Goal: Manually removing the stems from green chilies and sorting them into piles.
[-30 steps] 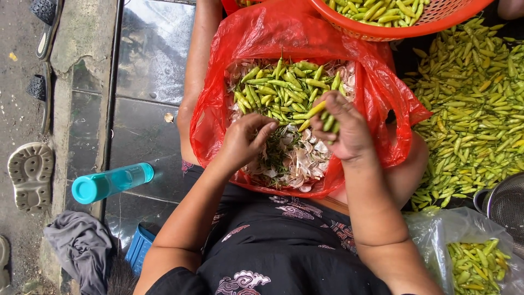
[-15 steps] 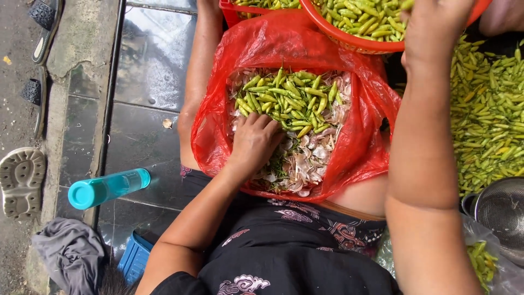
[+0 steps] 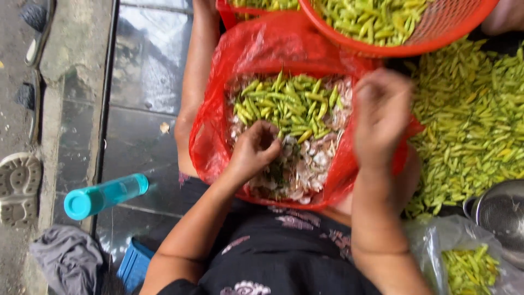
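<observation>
A red plastic bag [image 3: 210, 142] lies open on my lap, holding green chillies [image 3: 284, 104] at its far side and pale husks and stems [image 3: 314, 166] at its near side. My left hand [image 3: 254, 150] rests in the bag with fingers curled over the husks, pinching at something small that I cannot make out. My right hand [image 3: 382, 114] is blurred with motion above the bag's right rim, fingers bent; I see nothing clearly held in it. An orange mesh basket [image 3: 436, 33] of green chillies sits just beyond the bag.
A big loose heap of green chillies [image 3: 469, 120] lies to the right. A clear bag of chillies [image 3: 464, 262] and a metal strainer [image 3: 499, 213] sit at lower right. A teal-capped bottle [image 3: 103, 195], grey cloth [image 3: 68, 259], blue box [image 3: 134, 265] and shoes [image 3: 19, 186] lie left.
My right hand has come back down from the orange basket to the bag's right rim. My left hand has stayed in the bag and curled its fingers tighter.
</observation>
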